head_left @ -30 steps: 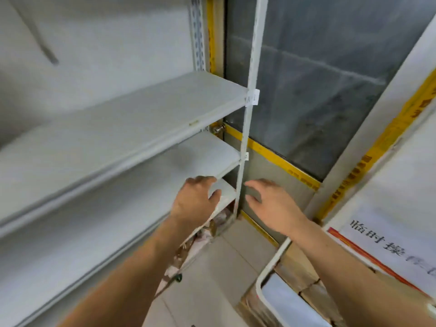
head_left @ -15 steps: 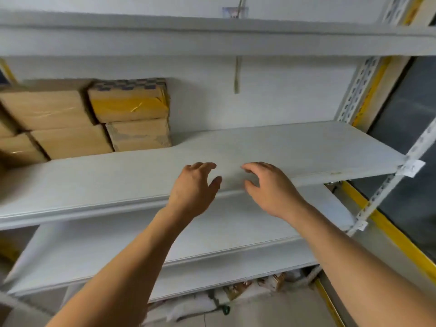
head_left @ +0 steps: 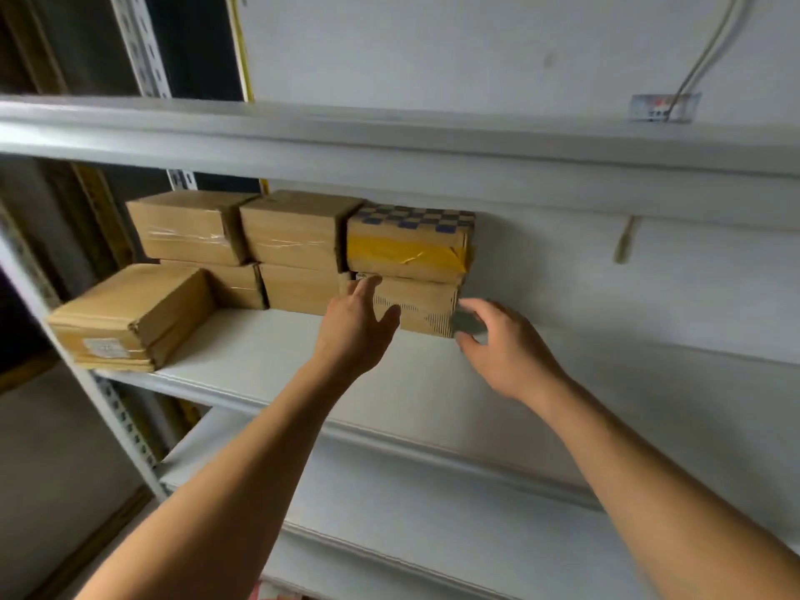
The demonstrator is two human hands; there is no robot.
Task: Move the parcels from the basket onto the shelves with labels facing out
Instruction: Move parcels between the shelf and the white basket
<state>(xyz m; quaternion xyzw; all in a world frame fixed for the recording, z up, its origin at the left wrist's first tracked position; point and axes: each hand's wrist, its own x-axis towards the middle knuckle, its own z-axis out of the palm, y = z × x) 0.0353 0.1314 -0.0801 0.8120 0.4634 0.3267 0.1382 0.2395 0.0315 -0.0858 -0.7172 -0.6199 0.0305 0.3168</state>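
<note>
Several brown cardboard parcels stand stacked on the middle shelf at its left end. The rightmost stack has a parcel with a checked top and yellow tape lying on a plain torn-edged parcel. My left hand reaches to the front of that lower parcel, fingers straight, fingertips at its upper left corner. My right hand hovers by the parcel's right end with fingers loosely curled, holding nothing. A flat parcel with a small label lies at the shelf's left front. The basket is out of view.
An upper shelf runs across above the parcels and a lower shelf lies below my arms. Perforated white uprights stand at the left. A cable hangs down the white wall at top right.
The view swung left from the shelf's right end to the stacked parcels. Both hands moved forward and up to the lower right parcel.
</note>
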